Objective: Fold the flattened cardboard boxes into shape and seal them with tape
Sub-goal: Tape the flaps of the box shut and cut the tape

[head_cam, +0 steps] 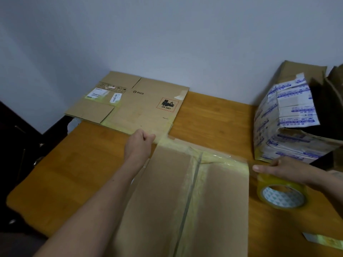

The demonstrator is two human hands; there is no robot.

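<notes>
Wooden counter (74,173) against a pale wall (167,34) carries the work. Along its near edge sits the brown box (213,201) now being sealed: its flaps are closed, a yellowish band of tape already runs down the centre seam, and a strip of tape (213,156) is stretched across its far edge.

The left hand (141,143) is curled at the box's far left corner and appears to pinch the end of that strip against the cardboard. The right hand (278,168) is just off the box's right edge, fingers laid over the tape roll (282,195) it holds. How the thumb sits I cannot tell.

At the far left corner of the counter lies a flattened PICO carton (133,104), untouched and overhanging the edge. By the far right edge stands a blue-and-white printed box (284,123), raised into shape but with its end flaps open. A scrap of tape (323,240) lies near the near right corner.

My reading is that the task is somewhere in the middle. This box needs its cross strip pressed down and cut, the printed one needs closing, and the flat carton has yet to be folded.
</notes>
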